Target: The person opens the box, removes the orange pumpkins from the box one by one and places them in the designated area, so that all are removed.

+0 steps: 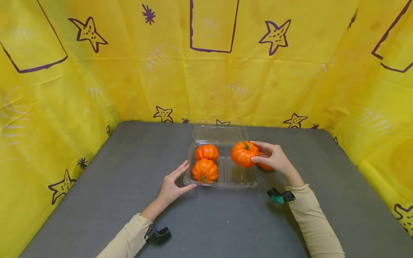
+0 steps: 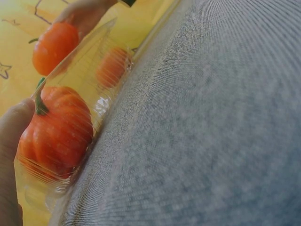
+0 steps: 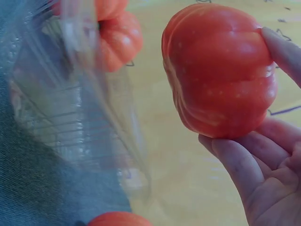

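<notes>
A clear plastic clamshell container (image 1: 226, 185) lies on the table with its lid (image 1: 221, 133) folded back. Two small orange pumpkins (image 1: 207, 153) sit in its left side, the front one (image 2: 56, 134) with its green stem toward the person. My right hand (image 1: 274, 157) pinches another pumpkin (image 1: 243, 154) between thumb and fingers, above the container's right side. Partly hidden behind that hand, one more pumpkin (image 1: 266, 167) rests on the table right of the container. My left hand (image 1: 170, 187), its fingers spread and fairly straight, touches the container's left front corner, thumb at the front rim.
The dark grey table (image 1: 226, 222) carries the container. Yellow cloth (image 1: 222, 82) with starfish and fish drawings hangs behind the table and on both sides. Each wrist wears a black strap (image 1: 280, 196).
</notes>
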Demonstrator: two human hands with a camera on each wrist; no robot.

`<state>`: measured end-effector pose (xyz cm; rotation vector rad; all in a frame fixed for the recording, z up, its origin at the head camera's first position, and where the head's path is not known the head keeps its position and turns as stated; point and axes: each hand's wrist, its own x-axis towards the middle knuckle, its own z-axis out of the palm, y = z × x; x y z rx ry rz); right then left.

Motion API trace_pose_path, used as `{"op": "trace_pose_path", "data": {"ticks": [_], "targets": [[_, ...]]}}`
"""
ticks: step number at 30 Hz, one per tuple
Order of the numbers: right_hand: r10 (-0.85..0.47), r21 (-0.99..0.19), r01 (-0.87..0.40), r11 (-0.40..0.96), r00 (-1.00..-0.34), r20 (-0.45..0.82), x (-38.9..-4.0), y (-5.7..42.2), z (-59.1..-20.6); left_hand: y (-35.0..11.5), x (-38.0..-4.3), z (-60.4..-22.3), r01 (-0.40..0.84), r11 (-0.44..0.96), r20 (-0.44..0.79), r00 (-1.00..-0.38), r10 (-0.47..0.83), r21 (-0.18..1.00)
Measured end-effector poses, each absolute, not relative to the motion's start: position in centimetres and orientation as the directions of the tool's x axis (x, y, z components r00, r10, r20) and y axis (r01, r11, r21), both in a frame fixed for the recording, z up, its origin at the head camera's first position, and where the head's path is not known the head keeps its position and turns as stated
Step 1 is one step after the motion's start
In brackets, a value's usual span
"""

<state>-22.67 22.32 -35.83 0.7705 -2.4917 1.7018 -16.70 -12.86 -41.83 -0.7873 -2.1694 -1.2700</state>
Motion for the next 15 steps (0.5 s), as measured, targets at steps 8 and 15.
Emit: {"op": "trace_pose_path", "data": {"ticks": [8, 15], "targets": [[-0.338, -0.858, -0.388, 0.335, -0.900, 0.275, -22.3, 23.6, -34.7, -12.8, -16.7, -41.8, 0.689, 0.398, 0.664, -0.713, 0.225, 0.605], [-0.303, -0.846, -0.379, 0.376, -0.913, 0.274, -22.0, 24.9, -34.2, -12.8, -16.6, -41.8, 0.682, 0.401, 0.655, -0.721, 0.226, 0.612]]}}
